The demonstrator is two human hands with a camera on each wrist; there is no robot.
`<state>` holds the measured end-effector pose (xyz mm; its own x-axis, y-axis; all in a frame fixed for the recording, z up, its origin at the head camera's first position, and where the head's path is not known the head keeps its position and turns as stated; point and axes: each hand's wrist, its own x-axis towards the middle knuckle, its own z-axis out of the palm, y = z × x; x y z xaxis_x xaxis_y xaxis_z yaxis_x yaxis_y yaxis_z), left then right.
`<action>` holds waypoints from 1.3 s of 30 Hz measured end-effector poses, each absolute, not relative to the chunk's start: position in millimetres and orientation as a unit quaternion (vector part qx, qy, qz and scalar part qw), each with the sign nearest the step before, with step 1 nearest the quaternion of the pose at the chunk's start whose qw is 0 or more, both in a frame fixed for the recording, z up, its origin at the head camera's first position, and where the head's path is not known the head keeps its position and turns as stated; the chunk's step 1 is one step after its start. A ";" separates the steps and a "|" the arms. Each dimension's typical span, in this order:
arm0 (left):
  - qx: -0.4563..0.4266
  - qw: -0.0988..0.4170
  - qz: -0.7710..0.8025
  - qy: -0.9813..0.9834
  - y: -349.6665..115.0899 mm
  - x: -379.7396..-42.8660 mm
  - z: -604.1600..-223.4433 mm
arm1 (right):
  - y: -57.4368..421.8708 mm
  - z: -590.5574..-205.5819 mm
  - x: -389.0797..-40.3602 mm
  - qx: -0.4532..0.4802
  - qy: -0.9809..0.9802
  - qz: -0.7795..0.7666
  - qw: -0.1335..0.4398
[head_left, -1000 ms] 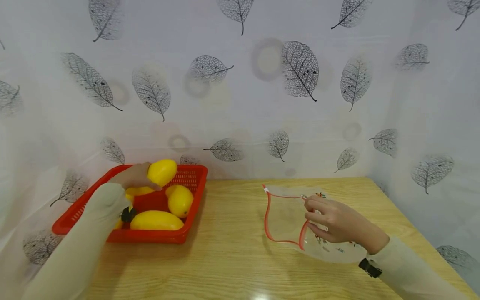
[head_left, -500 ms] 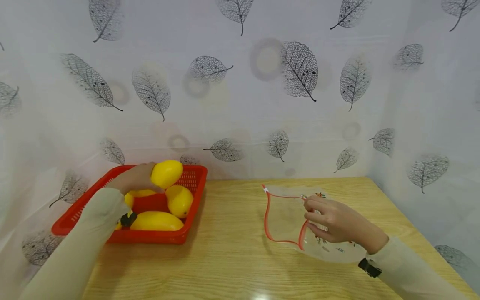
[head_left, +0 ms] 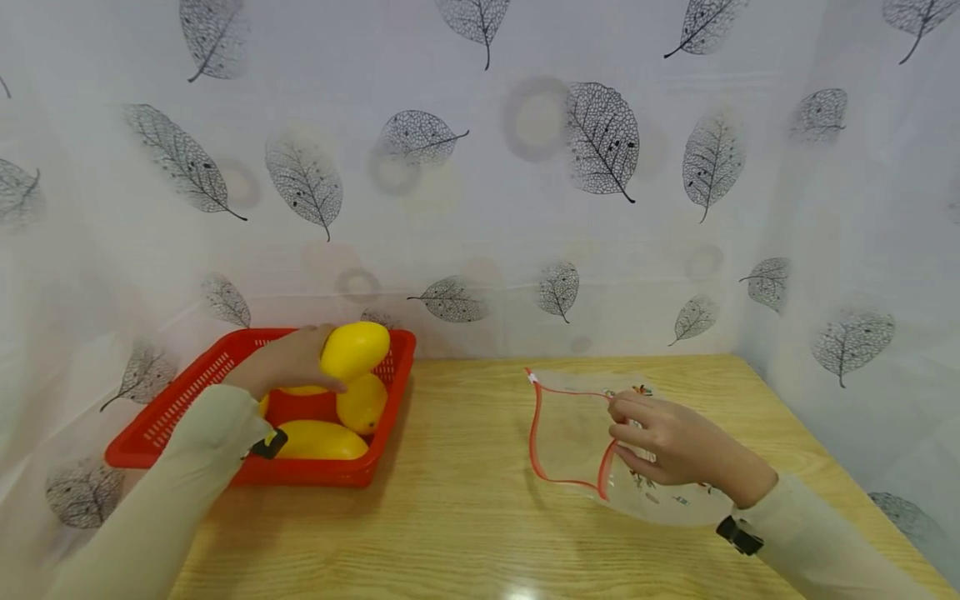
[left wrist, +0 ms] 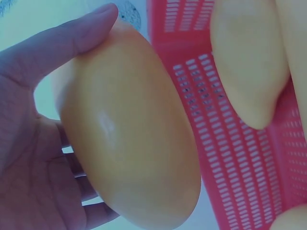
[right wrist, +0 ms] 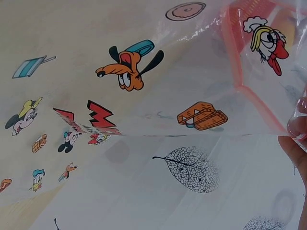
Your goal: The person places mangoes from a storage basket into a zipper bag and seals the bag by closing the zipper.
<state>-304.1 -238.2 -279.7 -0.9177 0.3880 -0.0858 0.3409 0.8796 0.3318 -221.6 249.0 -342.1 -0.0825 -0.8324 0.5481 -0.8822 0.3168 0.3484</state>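
Observation:
My left hand grips a smooth yellow mango over the right half of the red basket. In the left wrist view the thumb lies along the top of this mango, and the fingers curl behind it. Below it in the basket lie several more yellow fruits, among them a long one at the front and a rounder one at the right. On the right, my right hand pinches the rim of a clear zip bag with red edging, its mouth held wide toward the left.
The basket and bag stand apart on a light wooden table. A white curtain printed with grey leaves closes off the back and sides. Cartoon prints, such as an orange dog, cover the bag's wall in the right wrist view.
My left hand has carried the mango to the right above the basket, now overlapping the rounder fruit in view. The right hand and the bag have stayed in place.

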 end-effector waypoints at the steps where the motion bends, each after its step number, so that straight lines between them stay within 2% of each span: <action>1: 0.190 0.073 0.153 0.967 -236.1 -302.6 -279.4 | 249.0 -342.0 -221.7 0.583 -0.734 0.035 0.345; 9: 0.187 0.069 0.124 0.972 -221.5 -291.0 -277.9 | 249.3 -342.0 -221.7 0.583 -0.736 0.039 0.341; 18: 0.209 0.035 0.116 0.970 -202.0 -279.1 -274.9 | 250.4 -342.5 -221.1 0.580 -0.740 0.033 0.340; 39: 0.224 0.011 0.105 0.969 -176.7 -269.0 -279.5 | 247.2 -338.9 -218.3 0.579 -0.744 0.031 0.332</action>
<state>-269.0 -176.7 -279.5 -0.8991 0.4370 0.0249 0.4323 0.8774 0.2080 -218.3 247.2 -338.9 -0.1077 -0.8409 0.5303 -0.8822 0.3267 0.3390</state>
